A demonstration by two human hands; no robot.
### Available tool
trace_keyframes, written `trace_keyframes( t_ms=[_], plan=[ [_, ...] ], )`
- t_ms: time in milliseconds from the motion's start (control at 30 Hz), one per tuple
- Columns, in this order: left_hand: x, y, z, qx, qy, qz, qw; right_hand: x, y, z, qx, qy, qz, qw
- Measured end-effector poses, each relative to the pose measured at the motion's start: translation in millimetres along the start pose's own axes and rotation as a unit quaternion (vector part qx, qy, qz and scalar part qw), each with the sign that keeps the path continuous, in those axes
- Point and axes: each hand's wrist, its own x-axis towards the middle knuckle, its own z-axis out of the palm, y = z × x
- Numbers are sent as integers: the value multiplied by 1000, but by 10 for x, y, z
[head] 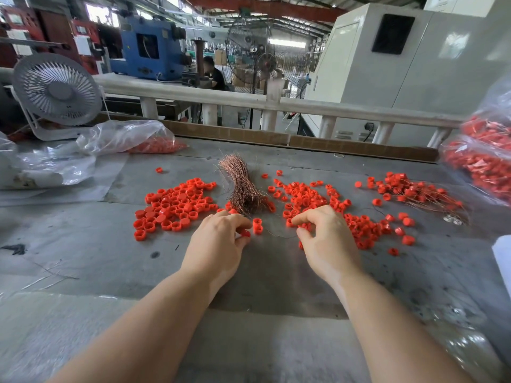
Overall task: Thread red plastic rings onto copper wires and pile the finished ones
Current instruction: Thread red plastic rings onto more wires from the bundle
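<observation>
Left hand [218, 239] pinches a ring [245, 233]; right hand [322, 233] pinches another ring [289, 222]. Wire bundle [243, 186] at 12 o'clock between both piles, likely for quick reach.

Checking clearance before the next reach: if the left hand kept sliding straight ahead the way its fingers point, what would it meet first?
Probably the two loose red rings just past the left hand fingertips, toward the upper right. The copper wire bundle lies beyond; depth is hard to judge.

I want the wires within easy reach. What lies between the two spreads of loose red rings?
The bundle of copper wires, lying between the left spread of rings and the right spread, in the head view.
</observation>
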Motion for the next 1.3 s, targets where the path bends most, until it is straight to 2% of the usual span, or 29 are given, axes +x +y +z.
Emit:
trace_keyframes(
  t_ms=[200, 433, 633, 833, 1300],
  plan=[
    [-6, 17, 14, -15, -6, 18, 1000, -37, 11, 27, -112, -65, -23, 991],
    [-5, 45, 23, -85, -1, 21, 996, -33, -5, 33, -114, -41, -30, 992],
    [-14, 55, 37, -96, -23, 25, 995, -15, 24, 25, -80, 29, -3, 996],
    [-27, 68, 28, -98, -31, 36, 994, -26, 74, 70, -168, -22, 10, 985],
    [-31, 65, 23, -99, -41, 26, 994, -23, 59, 43, -187, -28, 27, 982]
  ],
)
